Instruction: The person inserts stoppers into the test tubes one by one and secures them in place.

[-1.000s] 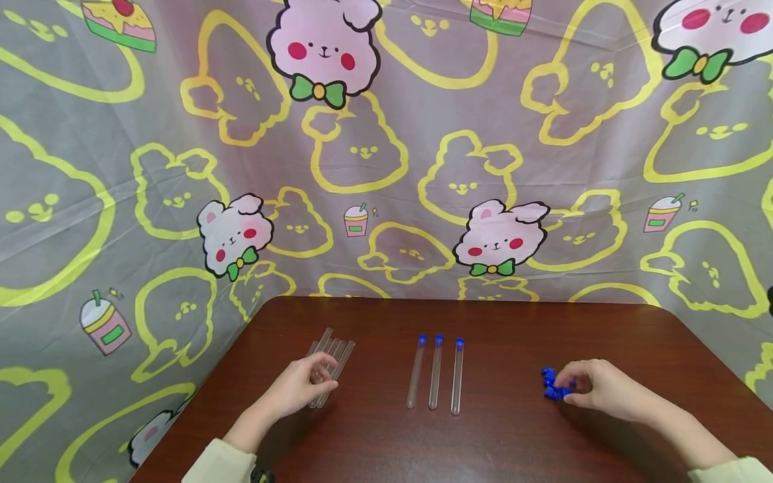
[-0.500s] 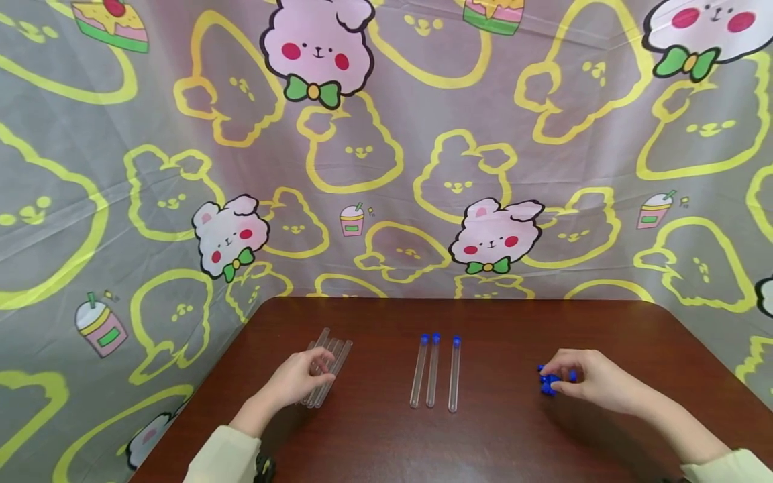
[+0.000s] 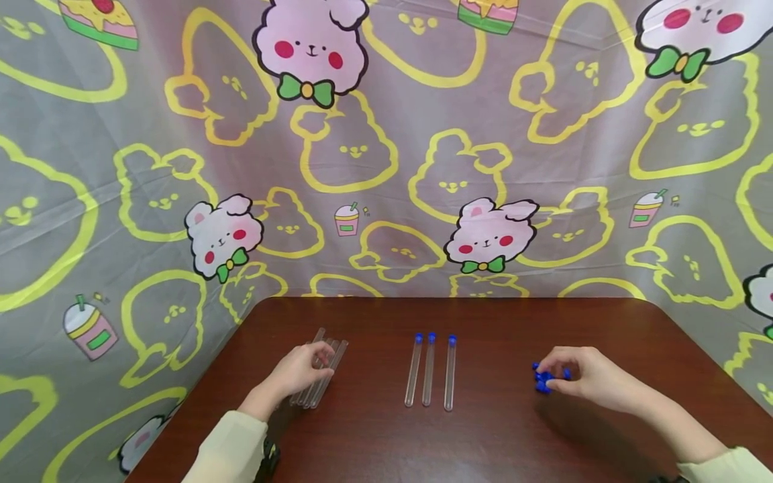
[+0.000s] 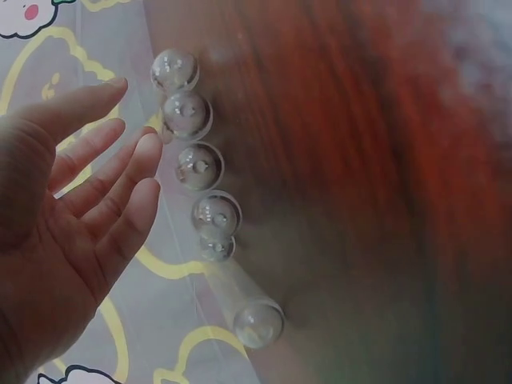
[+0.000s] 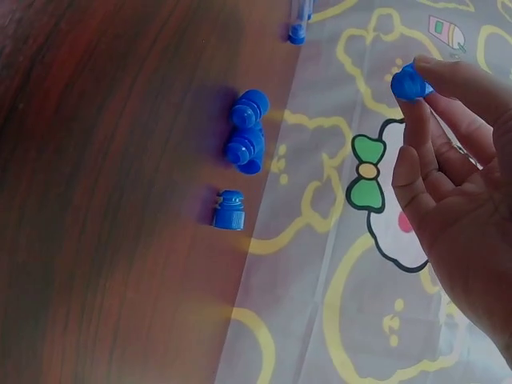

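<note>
Over a bunch of clear, uncapped test tubes (image 3: 314,394) at the table's left, my left hand (image 3: 298,370) hovers with relaxed fingers. In the left wrist view that hand is apart from the rounded tube ends (image 4: 200,166), holding nothing. My right hand (image 3: 594,379) is above a small cluster of blue caps (image 3: 542,387). The right wrist view shows its thumb and index finger pinching one blue cap (image 5: 410,82). More caps (image 5: 247,148) lie below, one ribbed cap (image 5: 230,212) standing apart.
Three blue-capped test tubes (image 3: 449,376) lie roughly parallel on the brown table (image 3: 483,439), between my hands. A patterned cloth (image 3: 374,168) hangs behind the table and along its sides.
My right hand has shifted slightly left over the caps. The leftmost capped tube has rolled a little toward its neighbour. My left hand stays by the uncapped tubes. The head view has turned slightly right.
</note>
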A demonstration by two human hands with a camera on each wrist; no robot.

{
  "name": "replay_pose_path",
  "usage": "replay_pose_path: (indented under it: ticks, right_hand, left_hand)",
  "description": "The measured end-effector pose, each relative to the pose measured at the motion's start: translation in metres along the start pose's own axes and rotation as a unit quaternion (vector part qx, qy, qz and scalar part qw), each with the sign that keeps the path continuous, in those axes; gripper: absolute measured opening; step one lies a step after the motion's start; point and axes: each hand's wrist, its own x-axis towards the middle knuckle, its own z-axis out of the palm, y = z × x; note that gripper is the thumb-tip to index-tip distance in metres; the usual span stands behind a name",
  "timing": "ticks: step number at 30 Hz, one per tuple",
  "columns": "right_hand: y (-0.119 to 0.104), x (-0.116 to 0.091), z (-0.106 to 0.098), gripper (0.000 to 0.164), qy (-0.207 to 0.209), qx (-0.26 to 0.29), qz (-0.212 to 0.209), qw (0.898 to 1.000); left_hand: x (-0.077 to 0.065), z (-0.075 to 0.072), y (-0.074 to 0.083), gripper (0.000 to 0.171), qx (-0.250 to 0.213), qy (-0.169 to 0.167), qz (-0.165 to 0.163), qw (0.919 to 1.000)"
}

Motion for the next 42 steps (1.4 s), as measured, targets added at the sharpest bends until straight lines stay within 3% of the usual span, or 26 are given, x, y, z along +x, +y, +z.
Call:
replay_pose_path:
  ticks: [7, 14, 32, 42]
  right_hand:
    - [-0.003, -0.001, 0.000, 0.023, 0.002, 0.014, 0.004, 1.000]
    - [-0.004, -0.001, 0.002, 0.023, 0.007, 0.022, -0.006, 1.000]
    - [-0.006, -0.001, 0.003, 0.023, 0.002, 0.029, -0.001, 1.000]
    - [-0.007, 0.004, 0.005, 0.029, 0.019, 0.026, -0.028, 0.999]
  left_hand:
    - [0.003, 0.000, 0.001, 0.027, 0.000, -0.002, -0.004, 1.0000]
    - [0.007, 0.005, 0.004, 0.028, 0.013, -0.018, 0.022, 0.9995]
    - [0.014, 0.012, 0.012, 0.021, 0.012, -0.058, 0.039, 0.9975]
    - [0.014, 0.009, 0.016, 0.016, -0.069, -0.035, 0.053, 0.9956]
